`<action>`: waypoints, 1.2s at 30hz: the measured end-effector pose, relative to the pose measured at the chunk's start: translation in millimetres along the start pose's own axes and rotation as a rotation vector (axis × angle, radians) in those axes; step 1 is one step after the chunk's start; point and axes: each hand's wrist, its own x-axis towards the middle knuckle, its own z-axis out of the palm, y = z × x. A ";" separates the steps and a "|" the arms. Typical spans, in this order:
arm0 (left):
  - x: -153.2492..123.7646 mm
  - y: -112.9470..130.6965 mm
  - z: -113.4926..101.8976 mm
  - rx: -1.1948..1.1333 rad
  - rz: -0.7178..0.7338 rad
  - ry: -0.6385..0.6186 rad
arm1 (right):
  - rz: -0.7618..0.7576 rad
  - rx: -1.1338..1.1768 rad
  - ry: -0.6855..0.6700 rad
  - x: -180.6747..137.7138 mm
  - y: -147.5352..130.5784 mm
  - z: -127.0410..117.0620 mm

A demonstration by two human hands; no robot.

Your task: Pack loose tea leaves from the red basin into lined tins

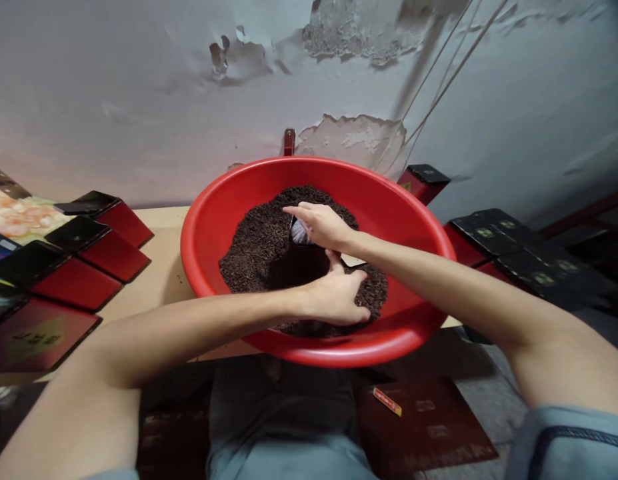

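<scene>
A wide red basin [203, 247] holds a heap of dark, loose, dry bits that look like tea leaves [261, 243]. Over the heap, my right hand [325, 225] curls around an open tin [299, 232] with a shiny silvery inside and a dark rim. Its index finger stretches left across the opening. Most of the tin's body is hidden by my hands and shadow. My left hand [336, 297] is just below, fingers spread over the leaves and thumb up near the tin. A pale, dark-edged flat piece [353, 262] shows between my hands.
Several red tins with black tops [111, 247] stand on the wooden table [161, 233] at left. More black-topped tins [493, 233] are grouped at right, and one [423, 181] sits behind the basin. Peeling wall [139, 100] rises behind. A small red-yellow packet [387, 402] lies below.
</scene>
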 end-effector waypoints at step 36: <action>-0.8 -37.4 -61.1 0.395 0.453 0.287 | -0.174 0.341 0.229 -54.6 29.2 -20.5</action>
